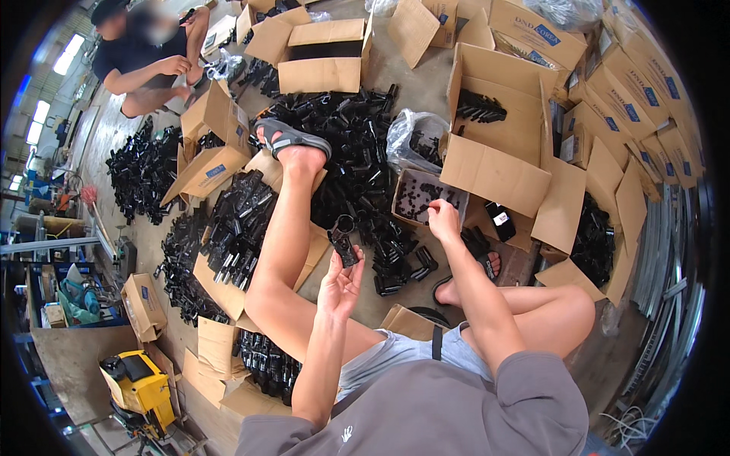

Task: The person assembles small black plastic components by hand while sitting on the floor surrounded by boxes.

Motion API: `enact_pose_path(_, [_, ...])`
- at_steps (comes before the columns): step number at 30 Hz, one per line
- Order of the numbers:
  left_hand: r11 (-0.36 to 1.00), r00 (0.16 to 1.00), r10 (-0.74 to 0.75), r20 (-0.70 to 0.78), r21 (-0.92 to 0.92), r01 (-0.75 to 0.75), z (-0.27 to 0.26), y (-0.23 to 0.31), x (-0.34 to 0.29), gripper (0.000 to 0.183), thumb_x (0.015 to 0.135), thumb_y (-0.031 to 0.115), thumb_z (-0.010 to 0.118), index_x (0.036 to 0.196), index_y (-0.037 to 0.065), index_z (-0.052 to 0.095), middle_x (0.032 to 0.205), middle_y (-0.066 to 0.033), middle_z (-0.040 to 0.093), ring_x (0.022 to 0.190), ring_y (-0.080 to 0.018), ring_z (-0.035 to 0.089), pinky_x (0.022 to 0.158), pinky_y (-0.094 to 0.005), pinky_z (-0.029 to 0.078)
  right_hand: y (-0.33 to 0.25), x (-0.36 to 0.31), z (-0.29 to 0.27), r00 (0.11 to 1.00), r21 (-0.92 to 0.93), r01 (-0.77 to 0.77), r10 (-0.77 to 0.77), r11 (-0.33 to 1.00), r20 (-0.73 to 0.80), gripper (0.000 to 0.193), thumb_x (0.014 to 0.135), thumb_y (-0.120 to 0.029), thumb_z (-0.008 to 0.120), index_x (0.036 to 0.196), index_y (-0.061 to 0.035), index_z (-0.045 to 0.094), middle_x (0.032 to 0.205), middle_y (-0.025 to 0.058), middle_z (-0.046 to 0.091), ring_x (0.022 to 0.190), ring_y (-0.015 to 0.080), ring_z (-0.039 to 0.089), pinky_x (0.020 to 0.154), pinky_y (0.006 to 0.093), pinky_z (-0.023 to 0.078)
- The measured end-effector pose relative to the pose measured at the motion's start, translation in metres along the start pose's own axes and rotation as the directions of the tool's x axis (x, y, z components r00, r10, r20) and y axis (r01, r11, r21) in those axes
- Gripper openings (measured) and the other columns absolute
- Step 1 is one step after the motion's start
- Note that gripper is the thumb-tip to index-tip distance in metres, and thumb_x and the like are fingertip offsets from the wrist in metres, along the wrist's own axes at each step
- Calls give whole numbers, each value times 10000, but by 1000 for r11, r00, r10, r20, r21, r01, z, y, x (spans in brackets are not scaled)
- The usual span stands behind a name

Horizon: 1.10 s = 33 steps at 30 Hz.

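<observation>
My left hand [340,287] is raised in front of my lap, its fingers closed around a black plastic clamp-like part [343,245] with an open ring at its upper end. My right hand [444,221] is at the near edge of a small cardboard box [408,221] that holds many tiny black pieces [423,193]. Its thumb and fingertips are pinched together; whatever is between them is too small to make out. Beyond the left hand, a large heap of similar black parts [350,144] spreads over the floor.
A large open carton [494,176] stands behind the small box, with black parts inside. Beside it sits a clear plastic bag [409,137]. Stacked cartons [620,99] line the right. Another person [144,64] sits at the far left. A yellow machine [148,387] stands at lower left.
</observation>
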<state>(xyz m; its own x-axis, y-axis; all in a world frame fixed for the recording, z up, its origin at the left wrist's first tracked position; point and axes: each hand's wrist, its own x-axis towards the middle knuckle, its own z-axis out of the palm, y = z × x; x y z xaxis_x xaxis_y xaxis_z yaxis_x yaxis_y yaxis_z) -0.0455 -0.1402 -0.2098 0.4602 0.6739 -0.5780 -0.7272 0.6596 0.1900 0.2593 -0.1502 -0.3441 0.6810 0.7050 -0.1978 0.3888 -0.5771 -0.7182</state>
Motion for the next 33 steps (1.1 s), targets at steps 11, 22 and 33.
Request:
enact_pose_path(11, [974, 998, -48, -35, -223, 39, 1, 1, 13, 376, 980, 240, 706, 1299, 71, 600, 1292, -180, 645, 1181, -297, 652, 1063, -391, 569, 29, 59, 54, 980, -520, 104, 1, 848, 198, 226, 876, -122, 652, 1069, -69, 758, 1119, 237, 721, 1083, 437, 685, 936, 534, 553])
enact_pose_path(22, [971, 995, -96, -28, -221, 87, 26, -3, 11, 384, 1009, 270, 663, 1313, 46, 585, 1301, -161, 650, 1187, -274, 657, 1051, -360, 577, 35, 60, 49, 942, -513, 322, -214, 795, 260, 180, 902, -64, 592, 1059, -31, 674, 1083, 238, 695, 1046, 447, 670, 917, 526, 543])
enact_pose_path(33, [990, 997, -49, -57, -132, 41, 49, -18, 2, 392, 1008, 286, 666, 1287, 20, 597, 1261, -141, 674, 1178, -242, 662, 1032, -322, 583, -106, -42, -40, 984, 684, -120, -5, 719, 178, 190, 1016, -118, 604, 1143, -2, 684, 1033, 106, 755, 865, 160, 714, 781, 294, 571])
